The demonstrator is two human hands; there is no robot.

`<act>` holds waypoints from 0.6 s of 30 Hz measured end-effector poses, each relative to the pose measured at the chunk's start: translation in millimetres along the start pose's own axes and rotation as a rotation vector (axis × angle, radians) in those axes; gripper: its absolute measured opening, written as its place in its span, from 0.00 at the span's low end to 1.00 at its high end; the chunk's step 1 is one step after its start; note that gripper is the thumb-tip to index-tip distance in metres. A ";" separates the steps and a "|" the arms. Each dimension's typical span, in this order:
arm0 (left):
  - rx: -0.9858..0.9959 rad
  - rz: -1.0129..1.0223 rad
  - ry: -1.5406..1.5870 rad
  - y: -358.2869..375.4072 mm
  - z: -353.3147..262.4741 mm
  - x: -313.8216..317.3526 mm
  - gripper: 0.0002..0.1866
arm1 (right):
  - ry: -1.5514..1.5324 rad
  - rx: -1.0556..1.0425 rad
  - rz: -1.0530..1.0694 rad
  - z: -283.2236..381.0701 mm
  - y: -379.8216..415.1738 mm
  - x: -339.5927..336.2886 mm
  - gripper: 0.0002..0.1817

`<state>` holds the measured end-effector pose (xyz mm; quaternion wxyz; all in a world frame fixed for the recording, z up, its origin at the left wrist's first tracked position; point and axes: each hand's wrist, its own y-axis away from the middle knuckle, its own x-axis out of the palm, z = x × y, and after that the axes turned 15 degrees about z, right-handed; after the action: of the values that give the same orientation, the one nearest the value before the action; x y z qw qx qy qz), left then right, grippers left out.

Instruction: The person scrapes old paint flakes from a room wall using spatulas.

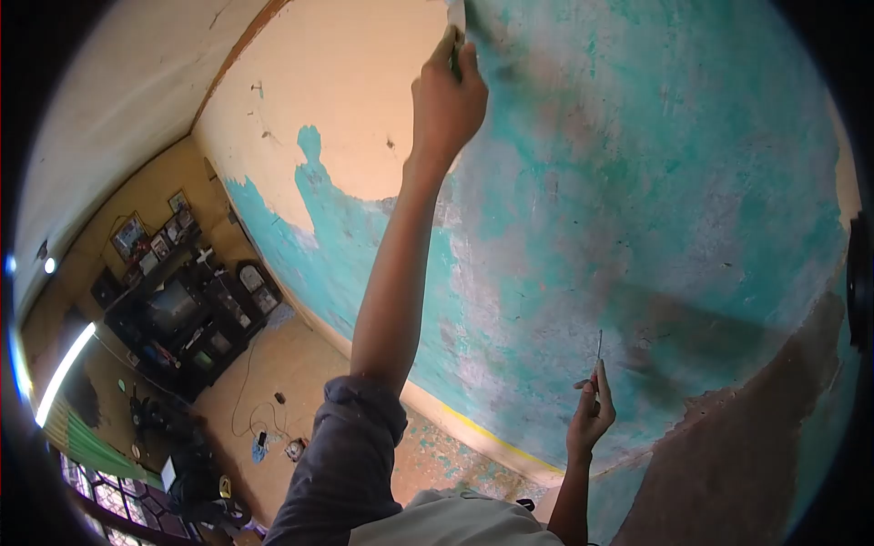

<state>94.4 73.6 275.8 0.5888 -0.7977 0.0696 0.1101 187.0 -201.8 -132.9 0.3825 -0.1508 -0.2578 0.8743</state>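
High on the wall, my left hand [448, 109] is closed around a thin flat scraper [458, 16], only partly visible at the top edge of the view. Its pale blade lies by the border between the cream paint [355, 82] and the patchy turquoise and grey wall surface [564, 200]. Lower down on the right, my right hand [590, 420] pinches a slim tool with a thin metal shaft [600, 344], like a screwdriver. That shaft points up, near the wall; whether it touches cannot be told. Fingers hide most of both handles.
Paint flakes [446, 446] litter the floor along the wall's foot. A dark cabinet [187, 318] with a television stands at the far left. Cables [259, 423] lie on the floor. A lit tube lamp [66, 373] and a barred window [105, 487] are at left.
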 end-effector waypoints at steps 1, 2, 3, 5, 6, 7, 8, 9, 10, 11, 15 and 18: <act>0.029 -0.027 -0.043 -8.6 -1.4 -4.2 0.28 | -0.010 -0.021 0.013 -1.9 -1.6 2.3 0.23; -0.094 0.072 0.068 -23.0 -1.5 -13.8 0.26 | -0.022 -0.037 0.026 -3.0 -1.7 5.0 0.23; -0.191 0.143 0.058 -39.4 2.0 -23.5 0.19 | -0.019 -0.025 0.038 -2.2 -1.2 8.3 0.23; -0.006 0.025 0.099 -43.6 6.2 -22.5 0.28 | -0.068 -0.069 0.015 1.2 -1.5 15.3 0.22; -0.026 0.031 0.097 -31.3 10.3 -19.8 0.28 | -0.070 -0.058 0.030 -0.8 0.3 17.3 0.22; -0.004 0.047 0.050 -12.7 13.0 -16.4 0.27 | -0.065 -0.040 0.040 0.4 3.1 18.5 0.22; 0.020 0.062 0.003 8.5 14.7 -12.5 0.26 | -0.068 -0.006 0.071 2.1 5.0 20.1 0.22; -0.018 0.047 -0.017 39.4 13.5 -6.7 0.22 | -0.070 0.022 0.099 2.4 5.4 21.6 0.22; 0.199 -0.052 -0.050 69.4 27.5 7.8 0.17 | -0.075 0.002 0.113 -0.5 6.3 23.4 0.22; 0.200 -0.042 -0.017 103.7 35.8 22.3 0.20 | -0.073 0.009 0.118 -1.1 8.0 23.1 0.22; -0.329 0.276 0.224 226.7 8.4 31.4 0.27 | 0.004 0.070 0.180 -1.9 13.5 24.5 0.22; -0.471 0.341 0.274 278.4 13.7 40.7 0.28 | 0.017 0.087 0.170 -8.7 23.4 31.2 0.23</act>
<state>65.5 4.8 4.3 0.3462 -0.8964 0.2533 0.1118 156.6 -189.0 -155.3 0.3151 -0.1627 -0.2025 0.9128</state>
